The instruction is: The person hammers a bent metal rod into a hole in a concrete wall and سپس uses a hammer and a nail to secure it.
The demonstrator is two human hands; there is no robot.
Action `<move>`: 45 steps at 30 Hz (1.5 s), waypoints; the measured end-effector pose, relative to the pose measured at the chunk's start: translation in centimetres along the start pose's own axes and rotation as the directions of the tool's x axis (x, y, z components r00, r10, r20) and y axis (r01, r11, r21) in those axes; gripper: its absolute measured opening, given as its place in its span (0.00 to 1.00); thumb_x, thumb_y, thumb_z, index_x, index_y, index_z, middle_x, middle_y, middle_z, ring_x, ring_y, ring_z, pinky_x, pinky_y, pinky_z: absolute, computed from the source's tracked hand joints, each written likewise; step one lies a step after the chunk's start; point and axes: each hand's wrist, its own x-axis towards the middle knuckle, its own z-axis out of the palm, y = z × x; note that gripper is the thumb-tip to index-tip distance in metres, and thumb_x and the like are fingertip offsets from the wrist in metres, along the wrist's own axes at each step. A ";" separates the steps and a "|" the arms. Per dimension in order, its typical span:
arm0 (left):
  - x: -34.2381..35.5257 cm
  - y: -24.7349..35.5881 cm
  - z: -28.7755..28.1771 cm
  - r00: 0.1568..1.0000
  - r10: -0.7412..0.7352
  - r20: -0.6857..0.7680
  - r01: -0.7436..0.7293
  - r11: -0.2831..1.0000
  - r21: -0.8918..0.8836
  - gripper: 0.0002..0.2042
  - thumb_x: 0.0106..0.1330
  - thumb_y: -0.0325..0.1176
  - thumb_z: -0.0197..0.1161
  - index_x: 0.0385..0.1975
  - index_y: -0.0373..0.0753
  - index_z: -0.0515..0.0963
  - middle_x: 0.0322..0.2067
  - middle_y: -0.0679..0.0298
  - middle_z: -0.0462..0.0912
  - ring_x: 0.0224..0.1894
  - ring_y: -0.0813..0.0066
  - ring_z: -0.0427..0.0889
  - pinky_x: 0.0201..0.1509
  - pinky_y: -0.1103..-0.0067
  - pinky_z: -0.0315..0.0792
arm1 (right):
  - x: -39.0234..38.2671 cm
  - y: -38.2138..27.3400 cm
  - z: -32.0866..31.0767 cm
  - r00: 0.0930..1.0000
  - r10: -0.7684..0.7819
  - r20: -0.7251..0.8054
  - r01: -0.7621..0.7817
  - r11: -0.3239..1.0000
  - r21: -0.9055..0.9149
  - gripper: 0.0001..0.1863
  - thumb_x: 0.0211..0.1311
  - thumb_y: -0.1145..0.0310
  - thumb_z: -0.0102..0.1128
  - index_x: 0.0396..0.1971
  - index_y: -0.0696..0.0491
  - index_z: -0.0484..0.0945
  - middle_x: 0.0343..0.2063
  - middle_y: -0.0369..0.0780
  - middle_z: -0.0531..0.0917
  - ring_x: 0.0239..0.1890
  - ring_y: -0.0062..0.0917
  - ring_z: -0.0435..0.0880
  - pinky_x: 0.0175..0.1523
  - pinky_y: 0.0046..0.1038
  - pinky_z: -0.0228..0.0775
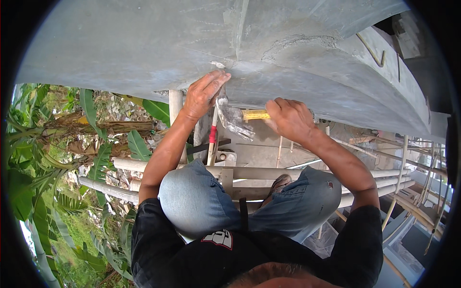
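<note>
My right hand [292, 118] is closed round the yellow handle of a claw hammer [232, 115]. Its head is crusted with grey-white cement. At the wall, my left hand [206, 94] pinches a short grey metal rod [222, 90], mostly hidden by the fingers; its tip cannot be made out. The hammer head is at the rod's near end, touching or very close to it. Just beyond my left fingertips, a pale chipped spot [217, 64] marks the smooth grey concrete wall [144, 48].
I sit or crouch with bent knees over bamboo scaffold poles [259, 173]. A pole with a red band [212, 134] stands below my left hand. Banana plants [43, 144] grow far below on the left. More scaffolding [403, 163] and a curved concrete ledge [389, 72] are at right.
</note>
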 end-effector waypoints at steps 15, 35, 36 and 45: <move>1.1 0.1 -0.8 0.950 -0.111 -0.293 0.093 0.993 -0.075 0.15 0.54 0.14 0.65 0.40 0.38 0.81 0.39 0.59 0.82 0.39 0.65 0.84 0.39 0.77 0.79 | 1.2 -0.3 -1.1 0.995 -0.008 -0.103 0.021 0.992 0.127 0.18 0.51 0.61 0.69 0.30 0.54 0.69 0.21 0.43 0.76 0.20 0.38 0.79 0.24 0.37 0.71; 1.9 -0.1 -1.5 0.915 -0.373 -0.153 0.312 0.895 -0.319 0.11 0.61 0.20 0.64 0.42 0.37 0.80 0.40 0.59 0.81 0.40 0.71 0.82 0.44 0.77 0.76 | 7.4 -4.3 -6.5 0.996 0.080 0.036 -0.082 0.994 0.066 0.19 0.62 0.57 0.61 0.27 0.58 0.69 0.15 0.46 0.78 0.15 0.40 0.80 0.19 0.38 0.71; 2.1 -0.5 -1.8 0.909 -0.379 -0.172 0.314 0.896 -0.315 0.11 0.61 0.20 0.64 0.42 0.37 0.80 0.40 0.59 0.81 0.40 0.71 0.82 0.44 0.77 0.76 | 7.8 -4.4 -6.8 0.999 0.039 -0.014 -0.037 0.994 0.107 0.19 0.62 0.57 0.61 0.27 0.58 0.69 0.15 0.47 0.78 0.15 0.41 0.79 0.19 0.38 0.71; 1.2 -0.9 -1.6 0.955 -0.278 -0.101 0.256 0.948 -0.189 0.14 0.54 0.21 0.61 0.40 0.41 0.83 0.44 0.63 0.84 0.46 0.63 0.81 0.50 0.74 0.76 | 9.2 -4.3 -8.5 0.998 0.067 -0.010 -0.065 0.989 0.136 0.19 0.66 0.58 0.58 0.26 0.59 0.69 0.11 0.49 0.74 0.13 0.44 0.76 0.19 0.39 0.65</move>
